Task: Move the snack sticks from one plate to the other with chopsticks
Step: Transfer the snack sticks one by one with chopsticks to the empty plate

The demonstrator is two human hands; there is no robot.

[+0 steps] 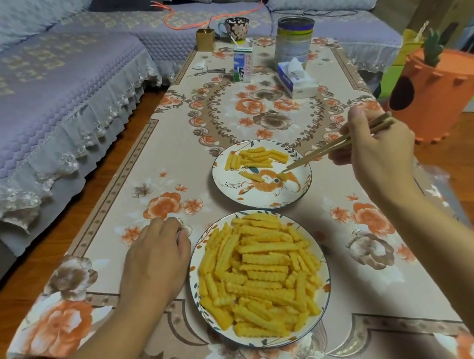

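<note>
Head view, landmark: we take the near plate (195, 284), heaped with snack sticks (258, 273).
Left grip (156, 261): curled loosely, holds nothing, resting on surface (377, 297) just left of it.
Right grip (378, 151): pinches chopsticks (334, 144).
Chopstick tips: beyond it, over far plate (223, 181), at one stick (282, 176).
Far plate: we see a few sticks.

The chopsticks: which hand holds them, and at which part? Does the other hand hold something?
The right hand holds the chopsticks near their upper ends; their tips are over the far plate. The left hand holds nothing and rests on the table beside the near plate.
</note>
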